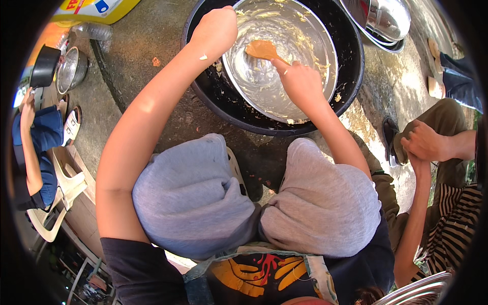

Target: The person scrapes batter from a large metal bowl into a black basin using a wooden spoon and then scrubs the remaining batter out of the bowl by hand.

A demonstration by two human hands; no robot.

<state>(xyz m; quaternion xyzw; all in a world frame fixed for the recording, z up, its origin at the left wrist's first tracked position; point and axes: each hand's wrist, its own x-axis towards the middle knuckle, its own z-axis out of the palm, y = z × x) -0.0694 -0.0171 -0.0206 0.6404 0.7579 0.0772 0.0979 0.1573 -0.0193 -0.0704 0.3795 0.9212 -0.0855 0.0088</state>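
A wide metal bowl (263, 101) sits tilted inside a large black plastic basin (349, 68) on the ground before me. Pale yellowish scraps and a smeared film cling to the bowl's inner wall. My left hand (216, 29) is closed at the bowl's left rim; its fingertips are mostly hidden. Over the bowl, my right hand (301, 82) grips the handle of a brown wooden spoon (262, 49), whose head lies at the bowl's inside. More scraps stick to the basin's wall, and a small one is on my left wrist.
Shiny metal bowls (389, 23) stand beyond the basin at right. Left are a yellow jug (103, 9), a clear plastic bottle (93, 31), a metal bowl (71, 70) and a black pot (45, 66). A person in striped clothing (453, 225) sits close at right; another sits on a plastic chair (70, 183).
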